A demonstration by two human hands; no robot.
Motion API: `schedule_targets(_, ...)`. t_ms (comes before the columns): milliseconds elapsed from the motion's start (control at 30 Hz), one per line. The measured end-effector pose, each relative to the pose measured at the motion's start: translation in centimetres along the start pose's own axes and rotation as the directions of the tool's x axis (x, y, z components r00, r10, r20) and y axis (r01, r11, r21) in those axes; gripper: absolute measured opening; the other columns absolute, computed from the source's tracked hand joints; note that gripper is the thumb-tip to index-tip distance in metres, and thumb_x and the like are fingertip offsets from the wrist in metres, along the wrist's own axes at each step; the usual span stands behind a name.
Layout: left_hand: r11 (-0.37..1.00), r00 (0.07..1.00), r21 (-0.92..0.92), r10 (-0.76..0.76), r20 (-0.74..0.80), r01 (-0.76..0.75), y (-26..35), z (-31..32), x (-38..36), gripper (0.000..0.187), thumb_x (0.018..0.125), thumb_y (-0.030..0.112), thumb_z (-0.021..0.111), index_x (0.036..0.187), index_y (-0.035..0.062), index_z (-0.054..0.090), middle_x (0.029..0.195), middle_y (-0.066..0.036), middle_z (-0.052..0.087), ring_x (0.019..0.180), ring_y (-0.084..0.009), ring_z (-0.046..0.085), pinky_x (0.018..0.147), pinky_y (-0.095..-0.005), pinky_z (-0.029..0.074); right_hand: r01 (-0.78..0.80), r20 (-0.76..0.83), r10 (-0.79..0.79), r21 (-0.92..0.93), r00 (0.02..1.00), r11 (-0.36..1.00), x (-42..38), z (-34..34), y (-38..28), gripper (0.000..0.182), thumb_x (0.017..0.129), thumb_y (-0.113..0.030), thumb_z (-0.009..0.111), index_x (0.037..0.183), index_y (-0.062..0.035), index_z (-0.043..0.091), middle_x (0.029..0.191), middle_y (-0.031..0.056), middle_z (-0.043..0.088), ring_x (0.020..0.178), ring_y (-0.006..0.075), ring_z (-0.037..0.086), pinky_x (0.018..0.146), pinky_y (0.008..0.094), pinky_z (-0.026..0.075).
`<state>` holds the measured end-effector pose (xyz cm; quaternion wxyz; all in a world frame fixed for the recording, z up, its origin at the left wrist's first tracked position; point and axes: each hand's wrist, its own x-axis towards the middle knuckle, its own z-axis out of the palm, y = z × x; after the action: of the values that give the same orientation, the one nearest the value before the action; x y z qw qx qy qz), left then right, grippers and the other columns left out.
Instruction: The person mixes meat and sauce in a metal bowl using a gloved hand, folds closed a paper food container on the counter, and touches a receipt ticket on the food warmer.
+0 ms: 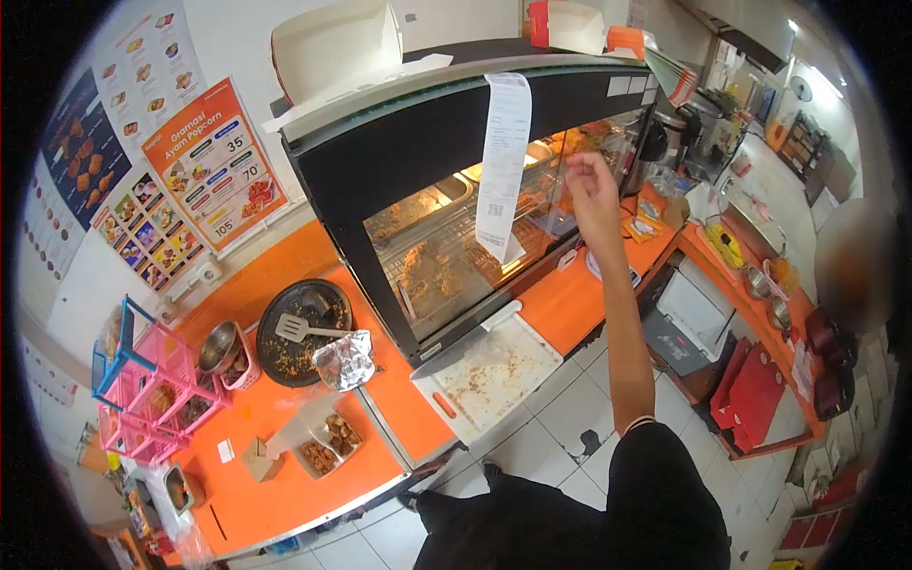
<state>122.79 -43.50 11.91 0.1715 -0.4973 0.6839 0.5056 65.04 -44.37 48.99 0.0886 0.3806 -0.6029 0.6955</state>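
Observation:
My right hand (591, 180) is raised in front of the glass door (546, 204) of a lit food warmer (332, 171). Its fingers are curled, and I cannot make out what they hold or whether they touch the glass. Fried food (432, 275) lies on racks and in trays behind the glass. A long printed receipt (503, 161) hangs down the warmer's front, left of the hand. Below the warmer, a knife (451, 356) lies at the edge of a crumb-covered white cutting board (513, 366). My left hand is out of view.
On the orange counter (275, 484) stand an open box of food pieces (328, 446), a black pan (275, 332) with a slotted spatula (299, 328), crumpled foil (344, 361) and pink baskets (157, 389). A cooler (689, 318) sits under the right counter. Another person (855, 266) is at the far right.

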Motion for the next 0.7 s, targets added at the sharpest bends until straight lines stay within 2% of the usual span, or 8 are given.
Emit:
schedule_targets(100, 0.998, 1.000, 0.067, -0.011, 0.007, 0.011, 0.8, 1.2, -1.4, 0.047, 0.094, 0.018, 0.052, 0.137, 0.0057, 0.035, 0.107, -0.016, 0.055, 0.096, -0.0290, 0.058, 0.083, -0.0395, 0.049, 0.000, 0.013, 0.000, -0.028, 1.000, 1.000, 2.9, -0.3, 0.4, 0.013, 0.093, -0.006, 0.052, 0.105, -0.0016, 0.053, 0.093, 0.0031, 0.054, 0.082, 0.0103, 0.058, 0.075, 0.0237, 0.046)
schedule_targets(167, 0.994, 1.000, 0.107, -0.018, 0.015, 0.017, 1.6, 1.8, -1.9, 0.047, 0.094, 0.018, 0.051, 0.137, 0.0059, 0.035, 0.107, -0.016, 0.055, 0.096, -0.0292, 0.058, 0.083, -0.0397, 0.049, 0.089, 0.010, -0.089, -0.036, 0.996, 0.995, 5.2, -0.5, 0.8, 0.015, 0.092, -0.011, 0.056, 0.103, -0.0001, 0.054, 0.093, 0.0074, 0.058, 0.078, 0.0131, 0.060, 0.067, 0.0245, 0.049)
schedule_targets(333, 0.977, 1.000, 0.213, -0.017, 0.025, 0.011, 4.6, 3.0, -2.7, 0.047, 0.095, 0.019, 0.050, 0.137, 0.0063, 0.035, 0.107, -0.017, 0.056, 0.096, -0.0298, 0.058, 0.083, -0.0401, 0.049, 0.063, 0.062, -0.066, 0.041, 0.996, 0.997, 8.9, 0.3, -0.1, 0.021, 0.090, -0.015, 0.060, 0.103, -0.0001, 0.055, 0.088, 0.0089, 0.062, 0.075, 0.0152, 0.063, 0.068, 0.0259, 0.051)
schedule_targets(400, 0.967, 1.000, 0.254, -0.016, 0.026, 0.009, 5.5, 3.4, -3.0, 0.047, 0.095, 0.020, 0.050, 0.137, 0.0064, 0.035, 0.106, -0.017, 0.056, 0.096, -0.0301, 0.058, 0.083, -0.0402, 0.049, -0.022, 0.077, 0.025, -0.037, 0.997, 0.999, 9.6, 1.0, -0.8, 0.022, 0.091, -0.019, 0.059, 0.106, -0.0037, 0.055, 0.092, 0.0076, 0.064, 0.078, 0.0128, 0.061, 0.070, 0.0246, 0.047)
schedule_targets(533, 0.949, 0.999, 0.315, -0.014, 0.032, 0.003, 7.1, 3.7, -3.6, 0.046, 0.095, 0.021, 0.049, 0.137, 0.0067, 0.036, 0.106, -0.018, 0.057, 0.096, -0.0305, 0.059, 0.083, -0.0405, 0.049, -0.013, 0.083, 0.015, -0.016, 0.996, 1.000, 10.8, 1.7, -0.8, 0.023, 0.091, -0.021, 0.060, 0.107, -0.0046, 0.055, 0.092, 0.0074, 0.065, 0.077, 0.0124, 0.061, 0.069, 0.0250, 0.047)
schedule_targets(600, 0.940, 0.999, 0.341, -0.012, 0.032, 0.000, 7.7, 3.7, -4.1, 0.046, 0.095, 0.021, 0.049, 0.137, 0.0069, 0.036, 0.106, -0.018, 0.057, 0.096, -0.0308, 0.059, 0.083, -0.0407, 0.049, 0.010, 0.065, -0.013, 0.044, 0.998, 0.999, 11.3, 1.9, -0.6, 0.028, 0.088, -0.022, 0.063, 0.104, -0.0006, 0.056, 0.089, 0.0121, 0.066, 0.076, 0.0167, 0.065, 0.069, 0.0281, 0.052)
schedule_targets(700, 0.926, 1.000, 0.377, -0.008, 0.030, -0.005, 8.3, 3.7, -4.6, 0.046, 0.095, 0.022, 0.049, 0.137, 0.0071, 0.036, 0.106, -0.019, 0.058, 0.096, -0.0312, 0.059, 0.083, -0.0409, 0.049, 0.007, 0.057, -0.008, 0.020, 0.998, 1.000, 11.4, 2.2, -0.6, 0.028, 0.088, -0.022, 0.064, 0.104, -0.0008, 0.056, 0.090, 0.0129, 0.067, 0.076, 0.0171, 0.066, 0.070, 0.0289, 0.052)
